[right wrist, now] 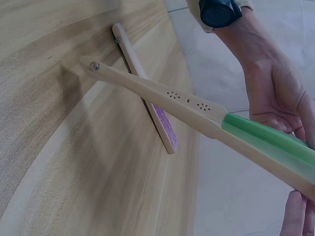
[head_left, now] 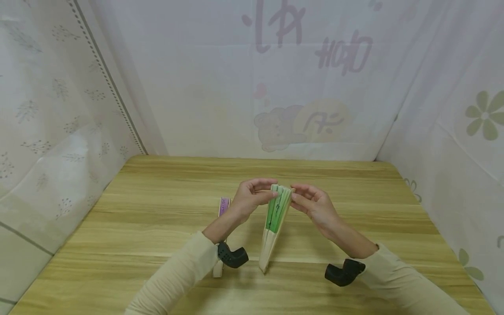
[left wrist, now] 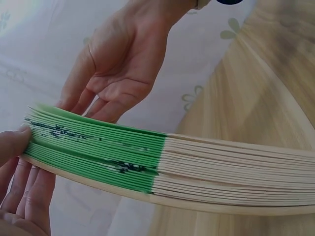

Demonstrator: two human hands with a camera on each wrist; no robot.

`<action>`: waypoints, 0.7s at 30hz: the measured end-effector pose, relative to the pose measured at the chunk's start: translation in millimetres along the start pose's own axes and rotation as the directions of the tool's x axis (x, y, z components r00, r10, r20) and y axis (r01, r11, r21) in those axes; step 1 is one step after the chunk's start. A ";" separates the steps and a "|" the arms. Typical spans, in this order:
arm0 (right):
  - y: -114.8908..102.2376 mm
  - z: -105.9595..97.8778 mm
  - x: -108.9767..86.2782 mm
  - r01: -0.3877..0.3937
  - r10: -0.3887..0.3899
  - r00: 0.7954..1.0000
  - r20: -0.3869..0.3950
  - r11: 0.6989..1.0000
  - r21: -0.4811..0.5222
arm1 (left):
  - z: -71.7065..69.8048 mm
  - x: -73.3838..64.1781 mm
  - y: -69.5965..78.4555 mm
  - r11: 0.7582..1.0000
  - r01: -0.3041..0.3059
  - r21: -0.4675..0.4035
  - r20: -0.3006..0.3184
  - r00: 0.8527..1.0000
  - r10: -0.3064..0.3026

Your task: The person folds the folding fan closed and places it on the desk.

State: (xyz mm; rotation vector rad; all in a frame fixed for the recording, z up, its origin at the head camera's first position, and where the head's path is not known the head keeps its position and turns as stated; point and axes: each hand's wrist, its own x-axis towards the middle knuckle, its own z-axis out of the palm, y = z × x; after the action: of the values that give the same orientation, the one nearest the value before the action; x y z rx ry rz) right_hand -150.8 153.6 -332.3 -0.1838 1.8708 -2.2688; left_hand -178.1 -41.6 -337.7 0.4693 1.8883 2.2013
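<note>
A green folding fan (head_left: 278, 210), mostly folded, stands slanted over the table with its narrow wooden end low. My left hand (head_left: 252, 197) pinches its upper left edge, thumb in front and fingers behind. At the upper right edge, my right hand (head_left: 316, 208) holds it between thumb and fingers. In the left wrist view, the green pleats (left wrist: 98, 147) with dark markings lie stacked beside pale wooden ribs (left wrist: 236, 172). The right wrist view shows the outer rib (right wrist: 162, 98) with small cut-out holes and a metal rivet (right wrist: 94, 66).
A folded purple fan (head_left: 224, 205) lies on the wooden table (head_left: 157, 210), partly hidden under my left forearm. Patterned cloth (head_left: 197, 96) hangs behind the table and at both sides. A black wrist camera (head_left: 344, 272) sits on each sleeve.
</note>
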 end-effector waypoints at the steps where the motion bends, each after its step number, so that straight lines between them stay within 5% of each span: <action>1: 0.2 0.1 0.0 0.000 0.000 1.000 -0.002 1.000 -0.003 | 0.5 -0.1 0.2 1.000 0.000 0.002 -0.001 1.000 0.000; 21: 8.1 7.3 5.9 -0.007 0.002 0.999 -0.050 0.996 -0.088 | 2.9 -0.8 -3.0 1.000 0.023 0.008 -0.009 1.000 -0.022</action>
State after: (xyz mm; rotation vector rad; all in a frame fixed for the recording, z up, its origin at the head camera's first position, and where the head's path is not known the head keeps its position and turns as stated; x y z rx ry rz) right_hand -154.4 143.8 -339.1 -0.1374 1.9952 -2.2093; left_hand -176.5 -38.7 -340.3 0.4384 1.8987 2.1856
